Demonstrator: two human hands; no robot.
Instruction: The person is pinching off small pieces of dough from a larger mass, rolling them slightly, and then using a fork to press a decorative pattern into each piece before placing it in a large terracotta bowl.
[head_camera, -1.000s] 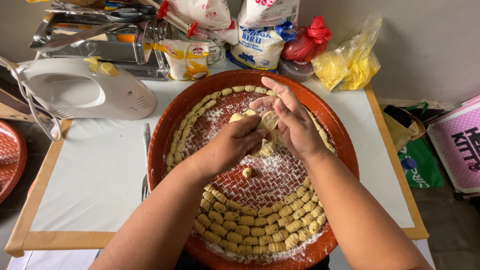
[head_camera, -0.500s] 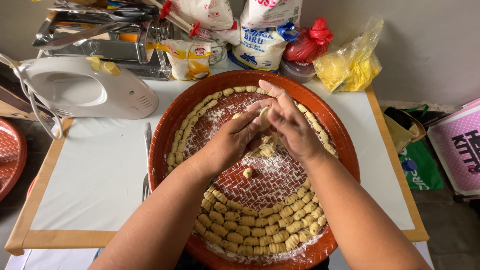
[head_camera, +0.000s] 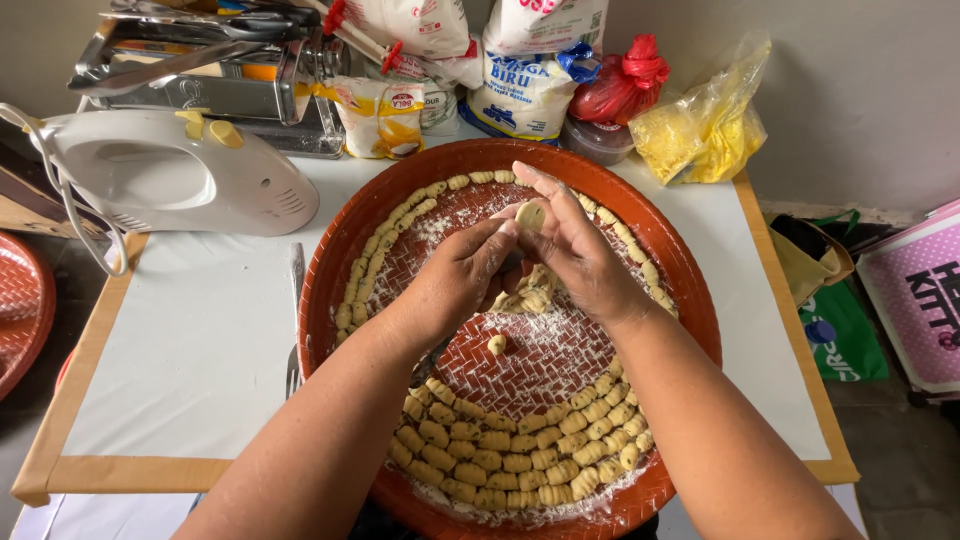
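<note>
— Looking down at the tray, what are the hands doing?

— Both meet over its middle, a little toward twelve o'clock. The right hand pinches a small dough piece at its fingertips, and the left hand closes in on the same piece from the nine o'clock side, fingertips touching it. So both are grasping that one piece, held up above the tray.

— And under them?

— A small heap of dough lumps just below the hands, on the floured weave. One lone lump lies near the centre, apart from the rest.

— The rest of the tray?

— Rows of shaped pieces packed along the rim from five to seven o'clock, and thinner lines curving up the rim at ten and two o'clock.

— Around the tray?

— A white hand mixer on the desk at ten o'clock, flour bags at twelve, a yellow plastic bag at one.
</note>
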